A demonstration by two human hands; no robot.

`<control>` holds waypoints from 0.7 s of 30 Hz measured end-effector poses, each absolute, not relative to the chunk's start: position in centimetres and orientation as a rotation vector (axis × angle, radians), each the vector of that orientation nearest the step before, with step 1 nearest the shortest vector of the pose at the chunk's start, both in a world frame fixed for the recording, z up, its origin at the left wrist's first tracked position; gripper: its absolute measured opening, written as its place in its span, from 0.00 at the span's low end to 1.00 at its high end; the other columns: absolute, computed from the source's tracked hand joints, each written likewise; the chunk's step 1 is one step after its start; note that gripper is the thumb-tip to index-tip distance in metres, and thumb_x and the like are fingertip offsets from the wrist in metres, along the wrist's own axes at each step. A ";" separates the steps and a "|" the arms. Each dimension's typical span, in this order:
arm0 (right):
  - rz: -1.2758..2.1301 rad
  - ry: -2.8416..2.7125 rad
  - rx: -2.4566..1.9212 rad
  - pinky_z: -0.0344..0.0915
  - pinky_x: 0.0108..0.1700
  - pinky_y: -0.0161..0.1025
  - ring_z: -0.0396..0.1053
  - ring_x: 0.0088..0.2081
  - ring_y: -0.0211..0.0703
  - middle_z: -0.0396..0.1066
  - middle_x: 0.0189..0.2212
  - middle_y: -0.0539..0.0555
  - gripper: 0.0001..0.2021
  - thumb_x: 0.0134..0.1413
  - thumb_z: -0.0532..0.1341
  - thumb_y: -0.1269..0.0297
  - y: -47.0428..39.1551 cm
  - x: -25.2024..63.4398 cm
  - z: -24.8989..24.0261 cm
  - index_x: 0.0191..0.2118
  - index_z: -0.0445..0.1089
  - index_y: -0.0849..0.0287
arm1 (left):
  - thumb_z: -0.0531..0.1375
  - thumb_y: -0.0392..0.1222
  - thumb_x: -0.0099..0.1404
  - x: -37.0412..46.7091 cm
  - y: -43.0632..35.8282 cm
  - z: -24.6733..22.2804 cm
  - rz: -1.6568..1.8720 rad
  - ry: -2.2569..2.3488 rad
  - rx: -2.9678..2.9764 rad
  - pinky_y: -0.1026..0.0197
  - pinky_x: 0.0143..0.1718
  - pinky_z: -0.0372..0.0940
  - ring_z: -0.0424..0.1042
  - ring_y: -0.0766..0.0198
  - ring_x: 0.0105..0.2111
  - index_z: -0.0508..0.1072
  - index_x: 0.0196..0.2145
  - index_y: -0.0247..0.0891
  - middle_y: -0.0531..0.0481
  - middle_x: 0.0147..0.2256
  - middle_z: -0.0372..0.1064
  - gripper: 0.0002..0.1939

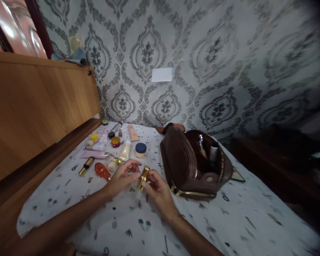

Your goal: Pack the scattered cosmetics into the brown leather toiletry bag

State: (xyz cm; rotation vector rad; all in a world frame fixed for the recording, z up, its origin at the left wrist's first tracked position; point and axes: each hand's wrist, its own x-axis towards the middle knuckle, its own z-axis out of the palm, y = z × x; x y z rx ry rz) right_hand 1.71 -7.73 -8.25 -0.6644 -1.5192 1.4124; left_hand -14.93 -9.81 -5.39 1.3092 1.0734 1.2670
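Note:
My right hand pinches a small shiny gold cosmetic tube, narrowed at its waist, between thumb and fingers. It is held tilted above the patterned white sheet. On its other side my left hand has its fingers bent and apart; the thumb tip comes close to the tube, and I cannot tell if it touches. Just beyond the left hand lie an amber-orange bottle, a small cream-coloured bottle with a gold top and a cream tube. A blue-lidded jar stands farther back.
An unzipped brown leather makeup bag with items inside stands to the right. Several cosmetics lie at the left, among them a pink tube, a black-and-gold tube and an amber jar. A wooden panel borders the left; patterned wall behind.

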 end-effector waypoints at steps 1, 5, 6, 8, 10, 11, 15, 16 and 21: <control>1.419 -1.470 -0.652 0.67 0.39 0.37 0.70 0.38 0.44 0.72 0.34 0.52 0.14 0.53 0.66 0.53 -7.6 1.8 -8.0 0.39 0.68 0.56 | 0.65 0.53 0.59 -14.7 -9.8 -5.3 1.288 1.091 1.293 0.67 0.29 0.60 0.66 0.65 0.34 0.71 0.44 0.37 0.52 0.34 0.65 0.21; 1.405 -1.311 -0.640 0.70 0.39 0.38 0.70 0.37 0.43 0.71 0.34 0.51 0.16 0.50 0.69 0.52 -7.3 2.1 -7.2 0.34 0.65 0.56 | 0.62 0.60 0.61 -13.5 -10.1 -5.2 1.270 1.087 1.222 0.67 0.27 0.62 0.68 0.65 0.34 0.71 0.40 0.36 0.50 0.34 0.68 0.23; 1.392 -1.291 -0.642 0.70 0.39 0.39 0.70 0.37 0.43 0.71 0.34 0.51 0.16 0.49 0.69 0.52 -7.3 2.2 -7.0 0.35 0.66 0.56 | 0.62 0.61 0.61 -13.1 -10.1 -5.2 1.255 1.060 1.186 0.67 0.26 0.63 0.69 0.65 0.34 0.71 0.39 0.36 0.51 0.34 0.69 0.23; 1.357 -1.277 -0.643 0.70 0.39 0.39 0.70 0.37 0.43 0.72 0.34 0.52 0.16 0.49 0.69 0.53 -7.4 2.4 -6.7 0.35 0.66 0.56 | 0.63 0.61 0.59 -12.4 -10.1 -5.3 1.230 0.993 1.090 0.68 0.24 0.62 0.70 0.65 0.33 0.70 0.38 0.37 0.52 0.33 0.70 0.23; 1.316 -1.288 -0.650 0.70 0.39 0.39 0.70 0.37 0.43 0.72 0.33 0.52 0.15 0.48 0.70 0.53 -7.4 2.7 -6.4 0.35 0.67 0.55 | 0.67 0.59 0.56 -11.9 -9.9 -5.4 1.207 0.927 0.978 0.68 0.22 0.61 0.72 0.65 0.30 0.70 0.39 0.38 0.53 0.32 0.70 0.24; 1.293 -1.297 -0.655 0.70 0.40 0.39 0.70 0.38 0.44 0.72 0.34 0.52 0.15 0.48 0.70 0.53 -7.4 2.8 -6.3 0.36 0.68 0.55 | 0.69 0.58 0.53 -11.7 -9.8 -5.4 1.207 0.900 0.927 0.69 0.21 0.61 0.72 0.66 0.28 0.70 0.39 0.38 0.53 0.31 0.71 0.24; 1.156 -1.364 -0.670 0.69 0.45 0.41 0.70 0.40 0.44 0.72 0.37 0.53 0.15 0.54 0.66 0.53 -7.1 3.6 -5.7 0.42 0.71 0.56 | 0.73 0.52 0.50 -11.3 -9.1 -5.2 1.270 0.840 0.807 0.69 0.20 0.59 0.70 0.69 0.23 0.70 0.36 0.36 0.54 0.28 0.71 0.24; 1.098 -1.391 -0.669 0.68 0.46 0.42 0.70 0.41 0.45 0.72 0.39 0.54 0.14 0.57 0.64 0.53 -7.0 3.8 -5.5 0.44 0.72 0.57 | 0.72 0.52 0.50 -11.3 -9.0 -5.1 1.275 0.831 0.791 0.69 0.19 0.59 0.70 0.70 0.23 0.70 0.36 0.36 0.54 0.27 0.71 0.23; 0.822 -1.552 -0.664 0.65 0.40 0.39 0.68 0.39 0.43 0.69 0.37 0.54 0.11 0.62 0.59 0.59 -7.2 4.7 -4.5 0.46 0.74 0.55 | 0.72 0.55 0.50 -11.0 -8.9 -5.0 1.243 0.816 0.725 0.70 0.19 0.56 0.67 0.72 0.19 0.69 0.31 0.36 0.54 0.23 0.70 0.23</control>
